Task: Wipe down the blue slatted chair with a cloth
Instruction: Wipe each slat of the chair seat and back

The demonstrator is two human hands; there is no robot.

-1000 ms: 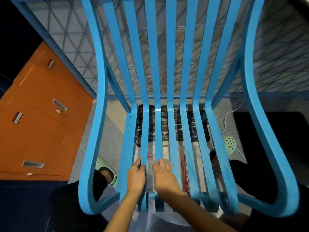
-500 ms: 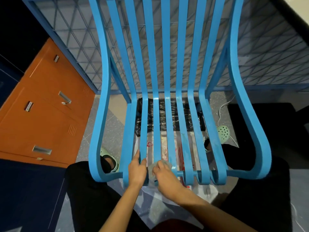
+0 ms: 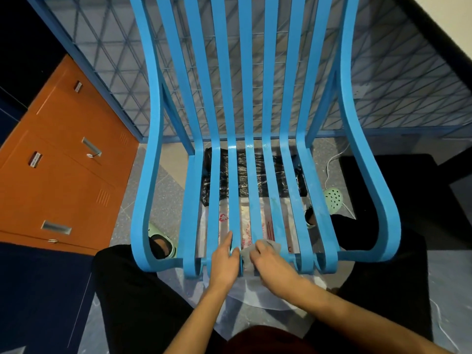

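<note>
Blue chair [image 3: 246, 98], grey cloth [image 3: 249, 251], orange cabinet [image 3: 58, 169].

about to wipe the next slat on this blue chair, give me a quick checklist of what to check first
1. Cloth in the right hand: ok, bunched under its fingers at the seat's front edge.
2. Left hand steadying the chair: ok, it rests on the slat beside the cloth. Whether its fingers hook round the slat: cannot tell.
3. Right-hand seat slats clean: not ok, pale smudges show on them.
4. Floor under the seat covered: ok, a plastic sheet lies below.
5. Cloth clean enough: cannot tell, the hand hides most of it.
</note>
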